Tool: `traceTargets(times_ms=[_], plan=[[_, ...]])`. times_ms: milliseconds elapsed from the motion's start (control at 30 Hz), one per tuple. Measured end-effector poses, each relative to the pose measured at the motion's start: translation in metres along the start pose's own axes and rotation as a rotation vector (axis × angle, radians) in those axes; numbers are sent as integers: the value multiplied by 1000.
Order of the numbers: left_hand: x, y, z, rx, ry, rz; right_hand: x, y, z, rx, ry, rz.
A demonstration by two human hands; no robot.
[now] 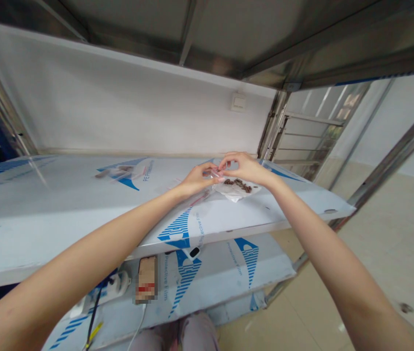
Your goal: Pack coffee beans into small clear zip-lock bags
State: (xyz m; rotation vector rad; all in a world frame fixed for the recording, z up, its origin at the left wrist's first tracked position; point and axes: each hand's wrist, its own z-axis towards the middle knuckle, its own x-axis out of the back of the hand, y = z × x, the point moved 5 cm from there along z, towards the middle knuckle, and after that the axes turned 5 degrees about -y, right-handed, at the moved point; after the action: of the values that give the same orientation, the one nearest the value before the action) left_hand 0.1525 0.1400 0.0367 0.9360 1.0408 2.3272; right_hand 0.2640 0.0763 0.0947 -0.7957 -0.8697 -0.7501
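My left hand (pixel 196 180) is closed on a small clear zip bag with a pinkish edge (pixel 215 173), pinching it between thumb and fingers. At the mouth of this bag, the thumb and forefinger of my right hand (pixel 242 165) come together in a pinch; what is between them is too small to make out. Just below my right hand, several small brown pieces (pixel 242 185) lie heaped on a white sheet or flattened bag (pixel 234 196). More clear plastic bags (pixel 201 197) lie under and beside my left hand.
The metal shelf (pixel 82 209) is covered in printed protective film. Farther left lie more clear bags (pixel 121 172). On the lower shelf are a phone (pixel 147 280) with a cable, a power strip (pixel 119 285) and a small white device (pixel 193 252). An upper shelf (pixel 221 39) hangs overhead.
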Motion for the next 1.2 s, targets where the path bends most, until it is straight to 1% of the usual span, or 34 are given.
traceTargets(times_ms=[100,167,267,333,367,433,467,533,667,933,1000,1067,1133,1200], plan=[[1,0,0,11,2,-4,-2,2,-2,2,-26,52],[0,1,0,8,-1,-14,2,7,-4,7,19,61],[0,1,1,10,-6,-13,9,24,-9,-30,142,40],[0,1,1,15,-3,-9,9,43,-12,-101,160,-9],[1,1,1,17,-1,-7,7,53,-14,-151,134,-59],[1,0,1,18,0,-2,-2,72,-20,-258,41,-235],[1,0,1,15,0,0,-7,79,-23,-294,-12,-331],[0,-1,2,10,-5,7,-17,89,-29,-318,-94,-480],[0,-2,3,0,-19,18,-30,89,-33,-252,-144,-601],[1,-1,2,-5,-7,33,-38,79,-23,-232,-230,-718],[0,-1,2,2,-8,19,-36,77,-23,-222,-194,-697],[0,-2,2,8,-5,10,-29,75,-23,-229,-98,-621],[0,-1,2,8,-3,11,-17,70,-22,-229,39,-451],[0,0,2,9,-6,12,-5,59,-19,-174,154,-214]])
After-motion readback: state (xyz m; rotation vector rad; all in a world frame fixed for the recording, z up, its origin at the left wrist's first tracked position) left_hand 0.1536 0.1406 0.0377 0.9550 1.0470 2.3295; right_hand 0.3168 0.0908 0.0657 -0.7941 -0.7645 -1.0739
